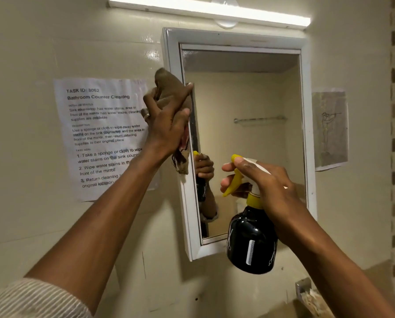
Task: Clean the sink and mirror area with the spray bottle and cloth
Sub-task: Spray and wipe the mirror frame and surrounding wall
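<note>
1. Cloth (172, 92), brown and bunched, sits in my left hand (166, 125), pressed against the left inner edge of the mirror frame (237, 36), with a patterned tail hanging below the palm.
2. I judge it soft and light. It will fold to any surface, so a full-palm grip on the wad suits it better than a fingertip pinch, and the loose tail may drag.
3. Spray bottle (252, 239) is in my right hand (267, 184), held up in front of the lower mirror (244, 134). My hand wraps the neck, thumb over the white head, two fingers on the yellow trigger (234, 182).
4. The glossy black body looks smooth, probably slippery when wet. Its weight depends on the fill, which I cannot see, so the neck is the safest hold.
5. Count: one cloth, one bottle, one mirror, two papers on the wall, namely a task sheet (102, 134) on the left and a drawing (330, 129) on the right. The sink itself is out of view.
</note>
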